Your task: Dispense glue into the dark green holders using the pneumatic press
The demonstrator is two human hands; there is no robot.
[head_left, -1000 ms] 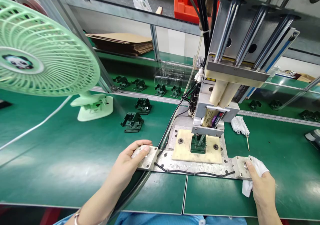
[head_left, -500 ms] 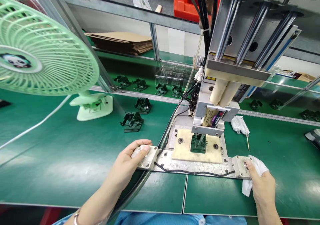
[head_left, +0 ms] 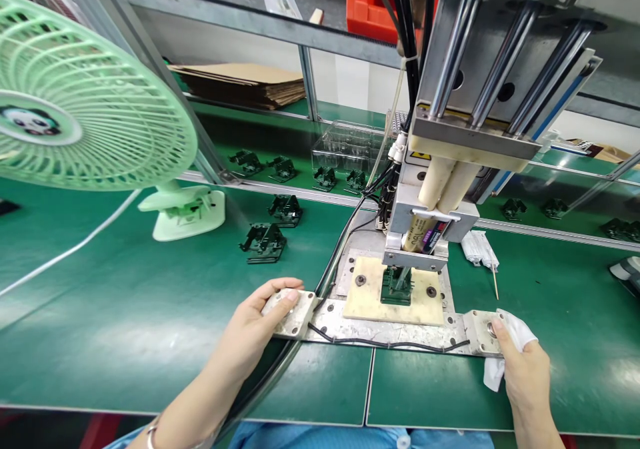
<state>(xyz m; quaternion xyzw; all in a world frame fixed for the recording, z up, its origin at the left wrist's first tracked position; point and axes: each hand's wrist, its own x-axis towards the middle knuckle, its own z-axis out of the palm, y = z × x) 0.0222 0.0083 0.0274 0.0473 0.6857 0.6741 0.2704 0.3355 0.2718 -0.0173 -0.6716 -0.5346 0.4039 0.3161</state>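
My left hand (head_left: pixel 260 326) is closed around the left metal button block (head_left: pixel 300 316), thumb on top and fingers over its far edge. At the other end of the metal base, my right hand (head_left: pixel 523 362) has its thumb on the round button of the right button block (head_left: pixel 483 332). A crumpled white cloth (head_left: pixel 523 332) is tucked in the fingers of that hand. Between the hands, a dark green plastic part (head_left: pixel 397 286) sits in the cream fixture plate (head_left: pixel 357 306). Over it stands the dispensing machine (head_left: pixel 475 136), its adhesive cartridge (head_left: pixel 425 234) tilted and its nozzle reaching down to the part.
Two dark plastic parts (head_left: pixel 263 242) lie left of the machine, and several more line the back ledge. A green fan (head_left: pixel 183 219) is at left. White packets (head_left: pixel 479 249) with a thin stick lie at right. Black cables (head_left: pixel 345 236) run beside the fixture.
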